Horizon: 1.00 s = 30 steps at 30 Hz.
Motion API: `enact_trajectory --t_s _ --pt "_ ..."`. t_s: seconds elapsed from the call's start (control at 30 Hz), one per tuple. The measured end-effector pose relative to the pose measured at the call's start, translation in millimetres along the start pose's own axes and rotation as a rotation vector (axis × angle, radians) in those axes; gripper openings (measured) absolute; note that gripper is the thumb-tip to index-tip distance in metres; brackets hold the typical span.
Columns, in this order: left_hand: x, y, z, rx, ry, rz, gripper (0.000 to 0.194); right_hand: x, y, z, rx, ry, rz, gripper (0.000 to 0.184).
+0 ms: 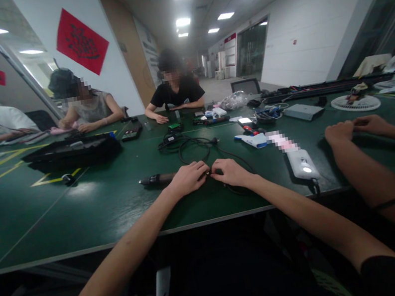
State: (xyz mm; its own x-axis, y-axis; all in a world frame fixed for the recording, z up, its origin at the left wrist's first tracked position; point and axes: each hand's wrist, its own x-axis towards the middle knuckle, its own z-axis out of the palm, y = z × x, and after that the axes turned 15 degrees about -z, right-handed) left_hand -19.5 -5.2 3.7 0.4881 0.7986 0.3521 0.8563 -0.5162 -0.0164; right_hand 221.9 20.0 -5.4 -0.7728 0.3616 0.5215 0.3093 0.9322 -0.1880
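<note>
A dark, cylindrical electric screwdriver (pixel 159 179) lies on the green table, its metal tip pointing left. My left hand (pixel 189 177) is closed over the tool's rear part, palm down. Close by on the right, my right hand (pixel 232 171) has its fingers pinched together at the tool's back end. Between the fingertips of both hands a small brass-coloured spot shows; what my right fingers grip is too small to make out. A black cable (pixel 192 141) loops behind my hands, and part of it runs under my right hand.
A black tray (pixel 73 151) stands at the back left. A white power strip (pixel 302 163), a blue-and-white packet (pixel 252 139) and a round white fan-like part (pixel 355 102) lie to the right. A neighbour's hands (pixel 340 131) work at the right; other people sit across the table.
</note>
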Motion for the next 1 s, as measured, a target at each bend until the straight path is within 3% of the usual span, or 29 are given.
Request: enact_trajectory --t_s 0.8,1.0 --pt "0.8 -0.2 0.7 -0.019 0.013 -0.045 0.016 0.6 -0.4 -0.6 -0.011 -0.013 -0.004 0.007" --pt "0.0 -0.3 0.9 -0.003 -0.001 0.007 0.018 0.3 0.1 0.8 -0.014 -0.012 0.006 0.006"
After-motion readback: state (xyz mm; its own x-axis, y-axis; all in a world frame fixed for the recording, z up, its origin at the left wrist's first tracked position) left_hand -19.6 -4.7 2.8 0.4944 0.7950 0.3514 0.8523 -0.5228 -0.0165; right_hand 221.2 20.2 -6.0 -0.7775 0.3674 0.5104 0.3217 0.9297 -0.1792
